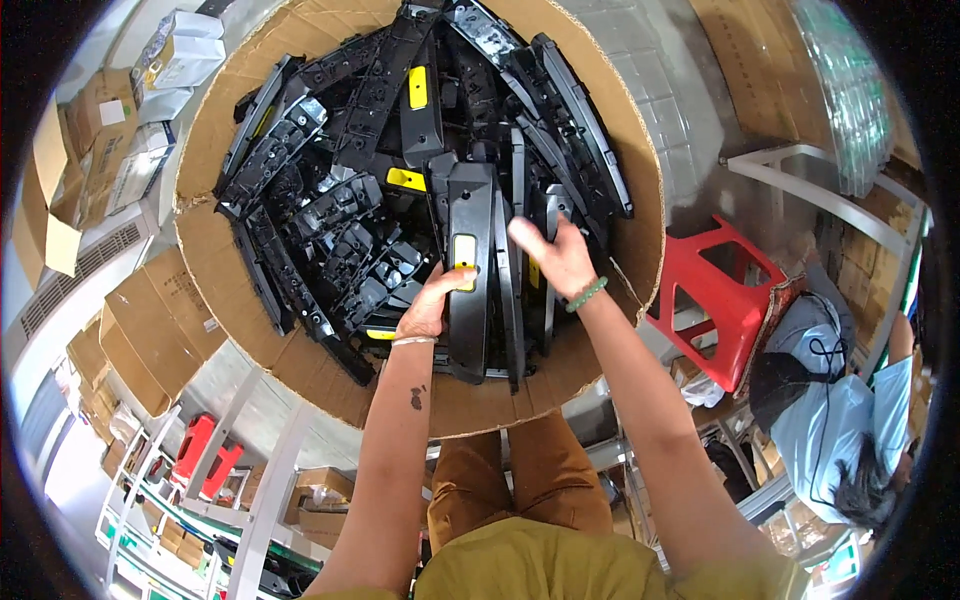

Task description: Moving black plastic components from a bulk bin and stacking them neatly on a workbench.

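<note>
Fingers of the left hand (pixel 432 305) curl around the lower left edge of a long black plastic panel (pixel 470 270), the thumb lying on its face just below a small yellow label (pixel 464 250); fingers of the right hand (pixel 556 255) are loosely bent over the upper edges of the neighbouring upright panels (pixel 520 250), though whether they actually clasp one cannot be told. The held panel stands on end near the front wall of a large cardboard box (pixel 215 110), close to the person's body, tilted slightly. A white band circles the left wrist and a green bead bracelet (pixel 587 294) the right. Deeper in the box, toward its centre and far wall, many similar black moulded parts (pixel 330 215) lie heaped at crossing angles, several bearing yellow labels. To the right of the box stands a red plastic stool (pixel 715 300), and beyond it another person in a light blue shirt (pixel 840 420) bends over. To the left of the box, stacked cartons (pixel 150 310) and smaller white boxes (pixel 175 60) line the floor.
</note>
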{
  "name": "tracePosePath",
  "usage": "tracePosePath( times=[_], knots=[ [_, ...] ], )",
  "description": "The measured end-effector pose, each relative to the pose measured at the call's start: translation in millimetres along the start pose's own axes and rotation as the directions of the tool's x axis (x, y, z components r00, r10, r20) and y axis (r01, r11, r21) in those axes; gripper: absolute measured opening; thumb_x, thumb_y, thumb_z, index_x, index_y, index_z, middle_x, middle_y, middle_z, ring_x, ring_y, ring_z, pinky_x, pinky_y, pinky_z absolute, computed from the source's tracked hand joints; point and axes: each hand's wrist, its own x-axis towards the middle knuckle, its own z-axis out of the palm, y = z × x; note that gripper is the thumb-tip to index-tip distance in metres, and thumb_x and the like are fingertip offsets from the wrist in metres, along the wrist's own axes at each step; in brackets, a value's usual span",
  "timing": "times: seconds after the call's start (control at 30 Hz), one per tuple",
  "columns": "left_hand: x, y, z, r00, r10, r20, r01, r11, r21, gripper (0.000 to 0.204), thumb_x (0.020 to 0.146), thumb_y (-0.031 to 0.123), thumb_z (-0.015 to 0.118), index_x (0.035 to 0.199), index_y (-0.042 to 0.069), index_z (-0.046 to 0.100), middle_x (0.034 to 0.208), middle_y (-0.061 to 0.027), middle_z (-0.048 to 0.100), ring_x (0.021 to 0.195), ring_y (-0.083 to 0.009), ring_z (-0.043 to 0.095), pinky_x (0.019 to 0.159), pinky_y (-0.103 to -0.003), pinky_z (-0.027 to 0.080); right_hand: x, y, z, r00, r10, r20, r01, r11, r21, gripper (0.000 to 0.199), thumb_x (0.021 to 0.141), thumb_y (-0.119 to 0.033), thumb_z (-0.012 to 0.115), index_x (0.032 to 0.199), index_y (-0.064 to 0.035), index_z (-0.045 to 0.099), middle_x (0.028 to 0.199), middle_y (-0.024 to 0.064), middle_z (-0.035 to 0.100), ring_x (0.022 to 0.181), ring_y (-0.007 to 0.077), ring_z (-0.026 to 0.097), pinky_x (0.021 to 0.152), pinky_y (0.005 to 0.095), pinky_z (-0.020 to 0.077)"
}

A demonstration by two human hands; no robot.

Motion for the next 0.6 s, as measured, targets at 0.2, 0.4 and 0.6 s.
tracePosePath(
  times=[0.2, 0.4, 0.6],
  knots=[
    [14.0, -6.2, 6.7, 0.992, 0.121, -0.035, -0.120, 0.992, 0.031, 0.045, 0.069, 0.008, 0.070, 0.109, 0.004, 0.050, 0.094, -0.0037, 0.058, 0.089, -0.0157, 0.055, 0.081, -0.030, 0.042, 13.7, -0.6, 0.9, 0.933, -0.281, -0.223, 0.195, 0.919, -0.343, 0.052, 0.085, -0.044, 0.048, 0.096, 0.0063, 0.056, 0.109, 0.0254, 0.052, 0.107, 0.0354, 0.048, 0.090, 0.0380, 0.0380],
    [18.6, -6.4, 12.7, 0.988, 0.117, -0.103, -0.121, 0.992, -0.040, 0.036, 0.069, 0.006, 0.069, 0.102, 0.004, 0.054, 0.091, -0.0034, 0.060, 0.088, -0.0150, 0.056, 0.081, -0.030, 0.042, 42.1, -53.6, -17.6, 0.986, -0.157, -0.055, 0.105, 0.845, -0.525, 0.063, 0.080, -0.056, 0.049, 0.066, 0.0060, 0.053, 0.054, 0.0180, 0.051, 0.061, 0.0202, 0.057, 0.059, 0.0376, 0.0424],
    [14.7, -10.6, -2.5, 0.996, 0.077, -0.038, -0.082, 0.985, -0.151, 0.035, 0.072, 0.011, 0.066, 0.105, 0.004, 0.055, 0.096, -0.0049, 0.061, 0.090, -0.0175, 0.056, 0.084, -0.032, 0.042, 48.6, -46.0, -19.8, 0.900, -0.435, 0.018, 0.426, 0.871, -0.245, 0.084, 0.066, -0.034, 0.076, 0.127, 0.0063, 0.035, 0.126, 0.0201, 0.041, 0.118, 0.0278, 0.040, 0.101, 0.0349, 0.0296]
  ],
)
